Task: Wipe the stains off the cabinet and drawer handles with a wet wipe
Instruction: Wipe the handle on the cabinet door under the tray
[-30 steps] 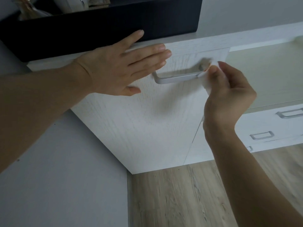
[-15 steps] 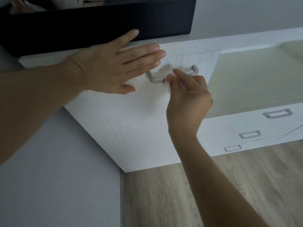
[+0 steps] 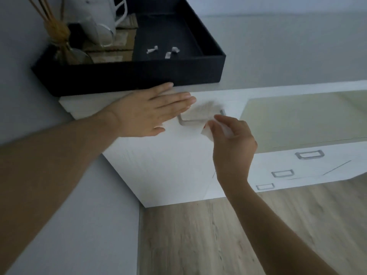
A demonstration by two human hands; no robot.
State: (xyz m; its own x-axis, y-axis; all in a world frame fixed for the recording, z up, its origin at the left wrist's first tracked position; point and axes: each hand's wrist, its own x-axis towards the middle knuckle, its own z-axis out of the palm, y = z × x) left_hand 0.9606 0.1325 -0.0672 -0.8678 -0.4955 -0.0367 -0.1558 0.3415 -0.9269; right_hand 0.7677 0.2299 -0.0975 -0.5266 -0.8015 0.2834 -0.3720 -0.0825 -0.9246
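R hand (image 3: pixel 231 143) pinches wipe (image 3: pixel 200 116) draped over handle (image 3: pixel 183 122), frame center. L hand (image 3: pixel 147 113) flat on cabinet (image 3: pixel 168 165), fingers straight (wipe blurred). Tray (image 3: pixel 139 76) upper left.

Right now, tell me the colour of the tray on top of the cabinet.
Black, inside and out. The tray shows best in the head view, the only one.

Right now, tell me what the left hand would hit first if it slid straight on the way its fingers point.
The left hand lies flat on the cabinet door, fingers pointing right. First in that line is the wet wipe draped over the handle, just past the fingertips. Depth is unclear, so that is likely, not certain.
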